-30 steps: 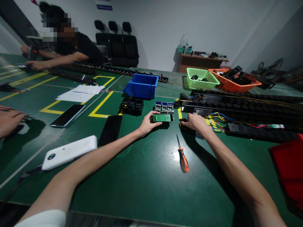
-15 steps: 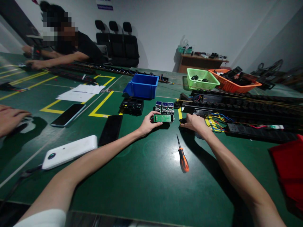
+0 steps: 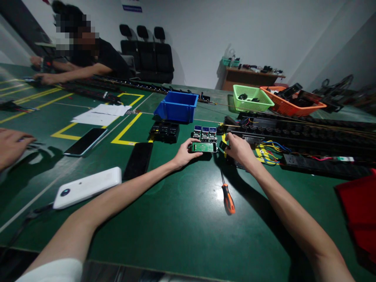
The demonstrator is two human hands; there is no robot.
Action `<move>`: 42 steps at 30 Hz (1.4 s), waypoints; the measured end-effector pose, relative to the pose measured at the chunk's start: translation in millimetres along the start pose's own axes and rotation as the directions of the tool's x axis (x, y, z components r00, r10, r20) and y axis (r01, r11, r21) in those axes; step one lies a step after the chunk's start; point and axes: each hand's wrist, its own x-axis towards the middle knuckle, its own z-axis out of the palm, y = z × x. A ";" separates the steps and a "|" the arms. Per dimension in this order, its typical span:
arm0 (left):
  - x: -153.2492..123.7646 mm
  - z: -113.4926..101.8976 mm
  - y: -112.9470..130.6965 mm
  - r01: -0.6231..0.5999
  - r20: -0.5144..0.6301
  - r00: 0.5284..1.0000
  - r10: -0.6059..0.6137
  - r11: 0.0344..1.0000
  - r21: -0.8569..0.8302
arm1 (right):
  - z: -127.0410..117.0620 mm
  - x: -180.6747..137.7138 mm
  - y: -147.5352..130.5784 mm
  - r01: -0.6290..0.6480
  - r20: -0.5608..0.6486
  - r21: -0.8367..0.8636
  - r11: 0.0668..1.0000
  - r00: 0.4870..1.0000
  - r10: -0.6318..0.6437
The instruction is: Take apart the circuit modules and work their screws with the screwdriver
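Our left hand (image 3: 185,154) is closed on the left end of a green circuit board (image 3: 204,147), with the thumb at the near side; the board sits in a frame with a light rim, and its green face is visible to us. Our right hand (image 3: 240,149), to the right of this grip, pinches a small black piece (image 3: 223,145) with the fingertips. This piece is near the right end of the board, but apart from it. Which kind of piece it is, we cannot tell, because the fingers cover it partly.

Just beyond the board we have three small modules (image 3: 205,134), side by side. Left of these is a black block (image 3: 164,132), and behind it a blue bin (image 3: 178,109). Nearer to us than both grips, an orange and black screwdriver (image 3: 228,199) lies on the green table (image 3: 176,235), its tip pointing away from us. To the right of our right hand are coloured wires (image 3: 273,147) and long black rails (image 3: 296,131). To the left of our left hand lie a black phone (image 3: 138,160) and a white device (image 3: 88,188). Much farther left, we see another person's hand (image 3: 14,147).
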 end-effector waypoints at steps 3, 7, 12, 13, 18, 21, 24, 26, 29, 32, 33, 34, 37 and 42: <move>0.0 -0.2 0.9 -0.003 0.003 1.000 0.003 1.000 0.003 | 9.2 4.5 4.0 0.034 -0.026 0.149 0.988 0.999 -0.030; 0.1 0.3 1.4 -0.003 -0.004 1.000 0.003 1.000 0.020 | 19.9 11.2 16.0 0.069 -0.081 0.332 0.941 0.996 -0.044; -0.7 0.7 2.6 -0.003 -0.005 1.000 0.003 1.000 0.027 | 19.4 13.6 19.6 0.130 -0.296 0.463 0.877 0.955 0.014; -0.9 0.7 3.0 -0.003 -0.001 1.000 0.003 1.000 0.028 | 18.1 12.7 16.6 0.154 -0.347 0.504 0.850 0.937 0.036; -1.3 0.5 3.3 -0.008 0.024 1.000 0.006 0.999 0.048 | 17.7 2.5 -12.5 0.357 -0.527 0.580 0.732 0.850 0.004; -1.3 0.6 2.1 0.022 0.043 0.999 -0.024 0.999 0.036 | 25.1 -4.6 -30.3 0.519 -0.592 0.461 0.720 0.784 -0.186; -1.6 0.9 2.5 0.049 0.054 0.997 -0.049 0.999 0.003 | 33.9 -9.5 -41.3 0.634 -0.597 0.384 0.671 0.725 -0.344; -1.9 1.1 4.0 0.047 0.052 0.998 -0.046 0.999 -0.010 | 38.2 -11.2 -44.4 0.657 -0.588 0.365 0.660 0.712 -0.383; -2.2 1.5 6.2 0.038 0.039 0.999 -0.038 0.999 0.004 | 41.7 -11.5 -44.6 0.661 -0.582 0.358 0.659 0.710 -0.396; -2.2 1.6 6.9 0.035 0.035 0.999 -0.036 0.999 0.026 | 43.7 -10.7 -43.2 0.661 -0.569 0.350 0.663 0.713 -0.410; -2.1 1.6 7.0 0.034 0.039 0.999 -0.036 0.999 0.029 | 44.3 -10.5 -42.7 0.659 -0.561 0.349 0.666 0.716 -0.415; -2.0 1.5 7.1 0.030 0.044 0.999 -0.031 0.999 0.028 | 45.0 -10.4 -42.4 0.655 -0.553 0.351 0.669 0.722 -0.417; -1.6 1.4 8.5 -0.011 0.062 0.998 0.011 1.000 0.004 | 47.2 -10.5 -41.3 0.625 -0.527 0.384 0.680 0.753 -0.394; -1.1 1.3 10.8 -0.044 0.083 0.996 0.046 0.999 -0.023 | 49.3 -10.5 -39.4 0.541 -0.466 0.448 0.712 0.821 -0.331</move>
